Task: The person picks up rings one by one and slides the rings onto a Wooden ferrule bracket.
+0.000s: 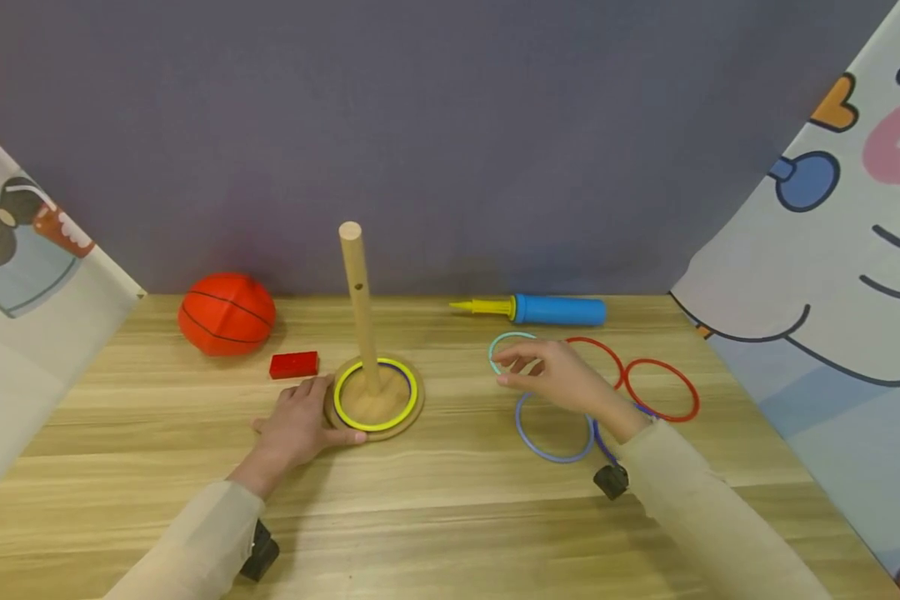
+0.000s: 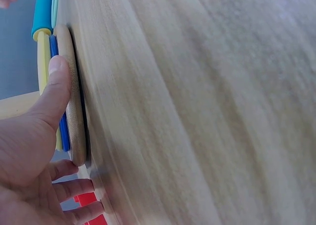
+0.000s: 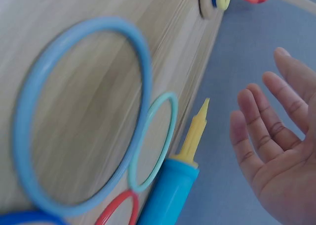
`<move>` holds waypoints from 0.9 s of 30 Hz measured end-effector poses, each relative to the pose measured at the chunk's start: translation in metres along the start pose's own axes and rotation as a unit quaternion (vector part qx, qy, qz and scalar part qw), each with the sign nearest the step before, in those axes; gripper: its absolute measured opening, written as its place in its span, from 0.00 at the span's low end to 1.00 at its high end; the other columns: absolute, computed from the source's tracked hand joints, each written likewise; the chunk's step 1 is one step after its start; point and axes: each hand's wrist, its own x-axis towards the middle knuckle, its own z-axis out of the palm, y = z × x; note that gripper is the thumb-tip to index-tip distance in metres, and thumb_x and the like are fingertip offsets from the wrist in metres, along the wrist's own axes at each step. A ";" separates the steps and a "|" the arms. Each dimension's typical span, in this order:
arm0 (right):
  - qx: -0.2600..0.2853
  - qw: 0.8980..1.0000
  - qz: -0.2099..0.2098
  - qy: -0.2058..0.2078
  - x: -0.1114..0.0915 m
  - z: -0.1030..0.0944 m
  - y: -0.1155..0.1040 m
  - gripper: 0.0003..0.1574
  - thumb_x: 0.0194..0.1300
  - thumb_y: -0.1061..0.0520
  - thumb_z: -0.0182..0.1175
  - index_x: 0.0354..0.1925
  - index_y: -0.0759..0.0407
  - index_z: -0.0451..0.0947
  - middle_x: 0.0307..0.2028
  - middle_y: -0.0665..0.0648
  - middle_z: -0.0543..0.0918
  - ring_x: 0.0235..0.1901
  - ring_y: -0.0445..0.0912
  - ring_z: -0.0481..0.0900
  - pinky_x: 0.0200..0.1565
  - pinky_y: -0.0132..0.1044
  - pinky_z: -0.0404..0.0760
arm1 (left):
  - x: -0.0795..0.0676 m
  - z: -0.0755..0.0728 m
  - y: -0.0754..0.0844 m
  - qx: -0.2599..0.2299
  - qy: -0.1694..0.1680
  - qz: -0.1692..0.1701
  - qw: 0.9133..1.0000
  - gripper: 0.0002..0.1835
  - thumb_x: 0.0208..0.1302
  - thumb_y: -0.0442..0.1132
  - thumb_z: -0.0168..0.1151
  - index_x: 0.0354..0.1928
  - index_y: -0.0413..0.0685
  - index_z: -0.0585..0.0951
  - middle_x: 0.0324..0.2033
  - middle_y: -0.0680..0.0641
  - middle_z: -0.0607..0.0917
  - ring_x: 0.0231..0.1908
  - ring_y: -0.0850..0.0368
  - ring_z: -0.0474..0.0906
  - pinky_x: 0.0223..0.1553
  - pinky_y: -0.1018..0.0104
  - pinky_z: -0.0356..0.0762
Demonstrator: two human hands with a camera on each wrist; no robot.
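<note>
My left hand (image 1: 296,421) holds the round wooden base (image 1: 418,408) of a ring-toss stand, thumb along its front edge and fingers at its left side. From that base rises an upright peg (image 1: 358,292). A yellow ring (image 1: 375,427) encircles the peg, lying over a blue ring (image 2: 64,131). Over the loose rings on the right, my right hand (image 1: 558,379) hovers with relaxed fingers and nothing in them. Below it are a turquoise ring (image 1: 512,335), partly hidden, and a light blue ring (image 1: 558,459).
Two red rings, one the far-right red ring (image 1: 697,404), and a dark blue ring (image 1: 603,446) lie near my right forearm. A blue and yellow hand pump (image 1: 558,310) lies along the back wall. Left of the stand are a red block (image 1: 294,365) and a red ball (image 1: 227,314).
</note>
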 end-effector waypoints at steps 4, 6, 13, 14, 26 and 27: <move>-0.008 1.000 -0.008 0.027 -0.010 -0.005 0.014 0.23 0.66 0.53 0.70 0.57 0.60 0.84 0.52 0.58 0.87 0.45 0.46 0.84 0.44 0.43 0.84 | 0.000 -0.001 -0.001 -0.001 0.000 0.000 1.000 0.61 0.45 0.64 0.79 0.74 0.37 0.62 0.70 0.28 0.64 0.66 0.24 0.59 0.45 0.06 0.48; -0.015 0.999 -0.008 0.044 -0.015 -0.006 0.021 0.21 0.66 0.54 0.70 0.55 0.60 0.85 0.50 0.59 0.87 0.43 0.45 0.85 0.42 0.41 0.83 | 0.000 -0.001 -0.001 -0.001 -0.001 0.000 1.000 0.61 0.45 0.65 0.79 0.74 0.37 0.62 0.71 0.28 0.64 0.66 0.24 0.59 0.45 0.06 0.48; -0.002 0.996 0.019 0.081 -0.032 -0.011 0.037 0.20 0.65 0.55 0.71 0.54 0.61 0.85 0.47 0.60 0.88 0.41 0.45 0.85 0.44 0.41 0.85 | 0.000 0.000 -0.002 0.001 -0.003 0.001 1.000 0.61 0.45 0.65 0.79 0.74 0.37 0.62 0.70 0.29 0.65 0.66 0.24 0.59 0.45 0.06 0.48; 0.000 0.996 0.025 0.086 -0.034 -0.012 0.040 0.20 0.66 0.55 0.70 0.54 0.61 0.85 0.46 0.59 0.88 0.42 0.46 0.85 0.44 0.41 0.85 | 0.000 0.000 -0.002 0.001 -0.002 0.002 1.000 0.61 0.45 0.65 0.79 0.74 0.37 0.62 0.70 0.29 0.65 0.66 0.24 0.60 0.45 0.06 0.48; -0.025 0.989 0.084 0.116 -0.050 -0.008 0.065 0.16 0.67 0.58 0.69 0.51 0.64 0.86 0.41 0.55 0.89 0.41 0.50 0.85 0.43 0.38 0.84 | 0.000 0.000 -0.001 0.005 -0.001 0.003 1.000 0.61 0.45 0.65 0.79 0.74 0.37 0.62 0.70 0.28 0.65 0.66 0.24 0.60 0.44 0.06 0.49; -0.027 0.989 0.087 0.117 -0.051 -0.008 0.067 0.16 0.67 0.57 0.69 0.51 0.64 0.86 0.41 0.55 0.89 0.41 0.50 0.85 0.43 0.39 0.84 | 0.000 0.000 -0.001 0.005 -0.001 0.003 1.000 0.61 0.45 0.65 0.79 0.74 0.37 0.62 0.70 0.28 0.64 0.66 0.24 0.60 0.44 0.06 0.49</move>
